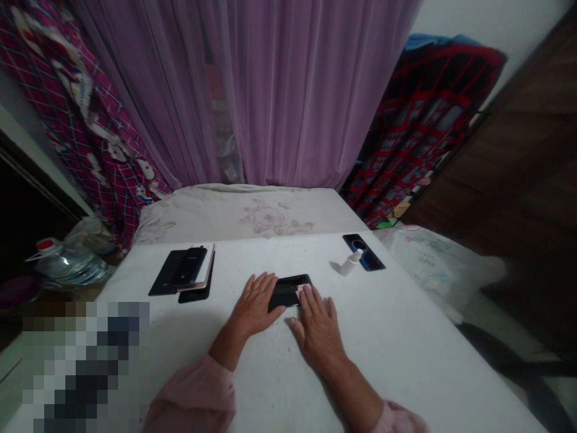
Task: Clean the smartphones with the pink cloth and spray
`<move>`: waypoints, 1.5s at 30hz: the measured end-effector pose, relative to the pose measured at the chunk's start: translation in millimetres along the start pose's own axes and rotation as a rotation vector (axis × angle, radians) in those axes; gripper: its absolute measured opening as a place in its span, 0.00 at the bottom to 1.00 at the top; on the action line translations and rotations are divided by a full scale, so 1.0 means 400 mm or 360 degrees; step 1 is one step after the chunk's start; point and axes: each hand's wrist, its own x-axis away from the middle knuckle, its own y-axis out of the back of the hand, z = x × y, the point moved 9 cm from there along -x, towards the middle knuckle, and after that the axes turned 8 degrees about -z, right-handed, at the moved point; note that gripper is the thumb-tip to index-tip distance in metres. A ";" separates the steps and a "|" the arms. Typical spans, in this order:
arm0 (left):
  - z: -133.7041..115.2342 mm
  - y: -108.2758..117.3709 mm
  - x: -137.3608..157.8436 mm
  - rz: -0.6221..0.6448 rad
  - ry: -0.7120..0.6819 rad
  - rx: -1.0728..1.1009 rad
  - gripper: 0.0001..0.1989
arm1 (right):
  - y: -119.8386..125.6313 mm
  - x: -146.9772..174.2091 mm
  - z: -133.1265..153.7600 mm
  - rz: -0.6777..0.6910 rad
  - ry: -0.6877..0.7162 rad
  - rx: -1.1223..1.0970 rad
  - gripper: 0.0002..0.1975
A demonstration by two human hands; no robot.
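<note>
A black smartphone (285, 293) lies flat on the white-covered table, its dark glossy face partly hidden by my hands. My left hand (256, 304) rests over the phone's left end, palm down and open, with fingers stretched out and the thumb along the near edge. At the right end, a small pink cloth (300, 290) shows under the fingertips of my right hand (319, 328). That hand lies flat and open, pressing on the cloth with its thumb spread to the left. Most of the cloth is covered by the fingers.
Left of the hands sit several stacked phones (192, 267) and dark flat pieces. On the right, a small white spray bottle (350, 263) stands by a dark blue phone box or panel (372, 260). Purple curtains (288, 90) hang behind the table (270, 373). A water jug (67, 264) stands left.
</note>
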 end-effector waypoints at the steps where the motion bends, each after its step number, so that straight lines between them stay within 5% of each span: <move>1: 0.001 -0.001 0.000 -0.0001 0.0000 -0.0001 0.33 | 0.001 -0.001 -0.015 -0.0008 -0.0047 0.0019 0.31; 21: 0.005 -0.009 0.003 -0.0039 -0.0026 -0.0012 0.33 | 0.009 -0.004 -0.040 0.0031 -0.0100 0.0071 0.31; 32: 0.005 -0.012 0.001 -0.0044 -0.0040 -0.0022 0.34 | -0.029 -0.113 -0.059 0.0122 -0.0183 -0.0060 0.29; 45: 0.004 -0.012 0.001 -0.0030 -0.0058 -0.0040 0.33 | -0.003 -0.010 -0.061 0.0062 -0.0121 -0.0044 0.29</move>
